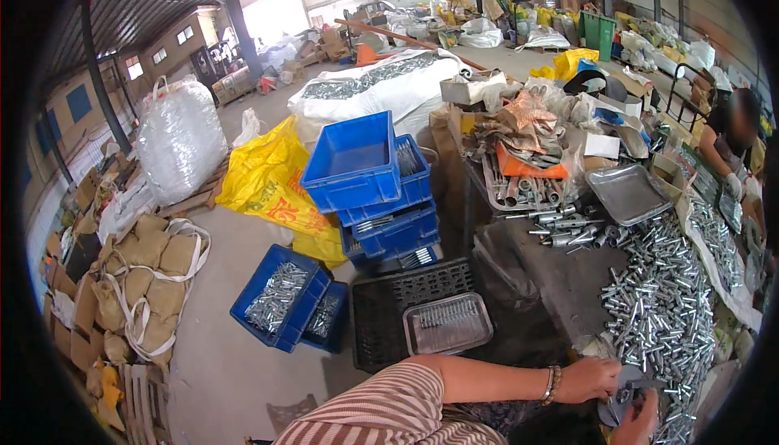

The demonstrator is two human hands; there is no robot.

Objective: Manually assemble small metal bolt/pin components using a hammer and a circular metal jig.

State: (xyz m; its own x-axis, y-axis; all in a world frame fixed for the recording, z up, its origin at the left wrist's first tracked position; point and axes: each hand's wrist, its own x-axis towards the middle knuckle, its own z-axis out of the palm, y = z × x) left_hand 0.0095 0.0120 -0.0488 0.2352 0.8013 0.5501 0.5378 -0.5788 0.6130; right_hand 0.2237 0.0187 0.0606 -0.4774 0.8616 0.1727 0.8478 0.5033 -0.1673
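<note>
My left hand (592,379), a beaded bracelet on its wrist, is closed at the near right, over a small grey metal fixture (623,396). Across the fixture from it, my right hand (637,421) has its fingers bent and pinched together. What either hand grips is too small and covered to make out. Right beside both hands spreads a large heap of shiny metal sleeve-like fasteners (657,307). A silver metal tray (448,323) with rows of similar pieces lies left of my forearm, in a black plastic crate (377,303).
Stacked blue bins (353,165) stand ahead, with a blue bin of metal parts (280,295) on the floor. An empty tray (629,193) and larger metal tubes (568,226) lie beyond the heap. A co-worker (726,141) is at the far right.
</note>
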